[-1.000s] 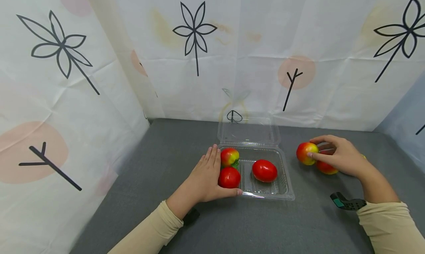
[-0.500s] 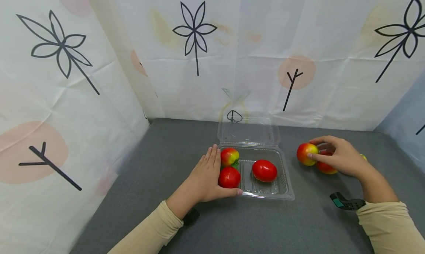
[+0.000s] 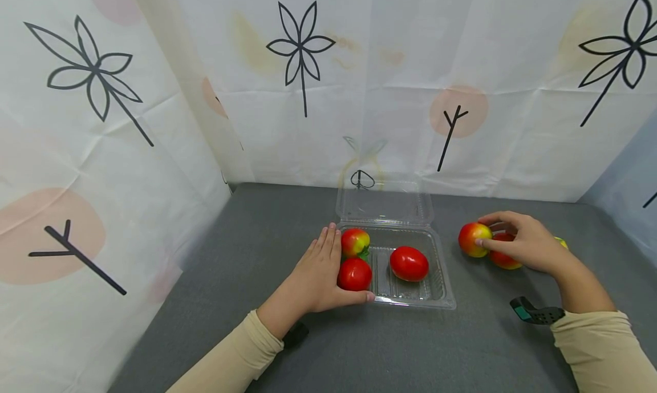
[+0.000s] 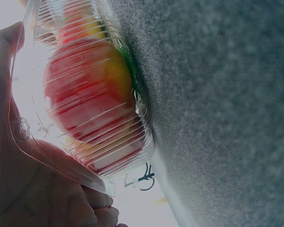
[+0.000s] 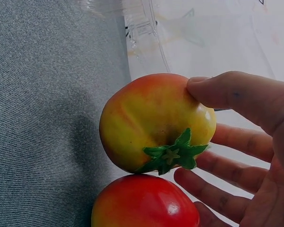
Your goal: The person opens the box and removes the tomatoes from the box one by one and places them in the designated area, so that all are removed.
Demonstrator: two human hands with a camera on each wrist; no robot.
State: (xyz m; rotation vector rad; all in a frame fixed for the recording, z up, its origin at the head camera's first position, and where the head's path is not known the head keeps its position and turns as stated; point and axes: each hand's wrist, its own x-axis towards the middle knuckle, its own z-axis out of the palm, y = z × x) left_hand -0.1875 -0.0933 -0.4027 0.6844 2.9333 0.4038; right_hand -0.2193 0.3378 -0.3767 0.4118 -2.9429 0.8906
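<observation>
While seemingly loose, right hand [image 3: 528, 246] pinches tomato [image 3: 474, 239].

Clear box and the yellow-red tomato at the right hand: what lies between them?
Only bare grey table, seen in the head view.

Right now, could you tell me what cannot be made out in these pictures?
- Head view: a yellow-green thing behind the right hand is mostly hidden.
- Right wrist view: the lower tomato is cut off by the bottom edge.
- Left wrist view: tomatoes blur through the ribbed clamshell wall.
</observation>
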